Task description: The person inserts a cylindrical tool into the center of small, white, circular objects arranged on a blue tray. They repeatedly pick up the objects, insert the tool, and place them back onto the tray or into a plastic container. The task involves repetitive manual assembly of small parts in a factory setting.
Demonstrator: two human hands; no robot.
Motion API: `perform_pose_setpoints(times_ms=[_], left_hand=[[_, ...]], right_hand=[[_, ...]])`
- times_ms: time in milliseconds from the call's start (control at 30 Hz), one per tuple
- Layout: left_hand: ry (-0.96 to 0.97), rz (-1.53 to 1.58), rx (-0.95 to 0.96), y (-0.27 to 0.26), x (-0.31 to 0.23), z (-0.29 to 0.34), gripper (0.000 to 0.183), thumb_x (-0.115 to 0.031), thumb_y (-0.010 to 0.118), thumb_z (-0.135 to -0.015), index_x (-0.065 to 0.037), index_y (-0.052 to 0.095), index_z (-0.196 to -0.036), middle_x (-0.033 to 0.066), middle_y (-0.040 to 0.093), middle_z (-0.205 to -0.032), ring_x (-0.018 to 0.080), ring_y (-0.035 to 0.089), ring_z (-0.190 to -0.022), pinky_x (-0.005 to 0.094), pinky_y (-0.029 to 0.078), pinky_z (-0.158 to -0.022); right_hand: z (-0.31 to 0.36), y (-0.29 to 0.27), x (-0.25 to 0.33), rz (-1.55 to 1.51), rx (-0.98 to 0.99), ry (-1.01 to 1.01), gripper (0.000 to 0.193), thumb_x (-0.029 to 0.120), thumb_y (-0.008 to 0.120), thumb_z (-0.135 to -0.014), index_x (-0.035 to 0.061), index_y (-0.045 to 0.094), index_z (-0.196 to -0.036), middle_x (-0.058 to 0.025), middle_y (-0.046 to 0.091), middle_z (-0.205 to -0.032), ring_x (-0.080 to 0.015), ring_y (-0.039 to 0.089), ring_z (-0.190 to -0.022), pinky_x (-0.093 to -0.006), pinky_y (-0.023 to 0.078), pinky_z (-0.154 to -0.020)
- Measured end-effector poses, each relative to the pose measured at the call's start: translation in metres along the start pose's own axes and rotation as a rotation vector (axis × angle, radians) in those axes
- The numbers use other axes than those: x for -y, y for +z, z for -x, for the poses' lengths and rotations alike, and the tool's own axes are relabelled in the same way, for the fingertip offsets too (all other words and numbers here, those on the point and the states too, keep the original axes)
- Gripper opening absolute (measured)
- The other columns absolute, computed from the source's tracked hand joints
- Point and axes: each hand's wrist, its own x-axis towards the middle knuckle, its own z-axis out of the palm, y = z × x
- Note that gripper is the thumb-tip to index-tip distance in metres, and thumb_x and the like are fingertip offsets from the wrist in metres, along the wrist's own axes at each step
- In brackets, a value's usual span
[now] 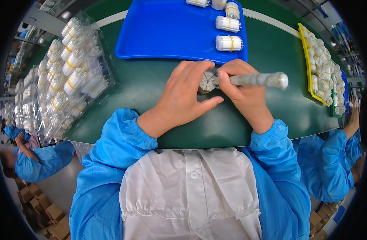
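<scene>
On the green table a small round part (207,81) shows a grey-white top divided into wedges. My left hand (178,95) curves around its left side, fingers on the far side and thumb stretched out on the near side. How firmly the fingers press on it is partly hidden. A tool with a pale, thick, wrapped-looking handle (263,79) is gripped in my right hand (246,86). The handle points right, and its working end meets the round part's right edge; the tool's kind cannot be made out.
Beyond my hands lies a blue tray (167,51) with several white cylinder bundles (229,43) in yellow bands. Clear plastic trays of such bundles (74,81) are stacked at left. A yellow tray (310,78) holds more at right. Co-workers' blue sleeves (329,164) show at both sides.
</scene>
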Motion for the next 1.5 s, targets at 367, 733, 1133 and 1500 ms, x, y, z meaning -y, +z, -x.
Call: perform_pose_setpoints(times_ms=[367,733,1133,1500], left_hand=[[-0.102,0.123,0.028,-0.002,-0.004,0.005,0.063,0.000,0.078,-0.075,-0.003,0.053,-0.132,0.0125,0.066,-0.117,0.0300,0.062,-0.109,0.0385,0.052,-0.090],[-0.112,0.009,0.024,-0.001,-0.002,0.006,0.067,-0.001,0.079,-0.073,-0.002,0.052,-0.134,0.0127,0.066,-0.119,0.0302,0.062,-0.108,0.0383,0.052,-0.086],[0.002,0.006,0.089,-0.001,0.001,-0.001,0.056,-0.006,0.081,-0.077,-0.004,0.058,-0.128,0.0131,0.066,-0.117,0.0342,0.061,-0.109,0.0422,0.050,-0.091],[-0.187,-0.374,-0.055,-0.055,0.017,0.016,0.049,-0.005,0.077,-0.082,-0.003,0.059,-0.127,0.0164,0.064,-0.118,0.0377,0.059,-0.110,0.0454,0.048,-0.095]], right_hand=[[0.000,-0.005,0.004,-0.088,-0.062,0.072,0.005,0.003,0.073,-0.087,0.0007,0.070,-0.083,-0.0051,0.069,-0.080,-0.0156,0.064,-0.070,-0.0302,0.049,-0.062],[0.001,-0.002,0.003,-0.063,-0.072,0.031,0.006,0.003,0.074,-0.086,0.0008,0.070,-0.082,-0.0065,0.069,-0.080,-0.0172,0.064,-0.069,-0.0314,0.049,-0.061],[0.001,-0.002,0.004,-0.032,-0.021,0.071,0.007,0.005,0.074,-0.087,0.0014,0.070,-0.083,-0.0063,0.069,-0.080,-0.0176,0.065,-0.070,-0.0315,0.050,-0.061],[-0.008,-0.017,0.004,0.015,-0.177,0.007,0.008,0.002,0.072,-0.086,0.0025,0.068,-0.079,-0.0055,0.068,-0.077,-0.0147,0.064,-0.066,-0.0297,0.049,-0.058]])
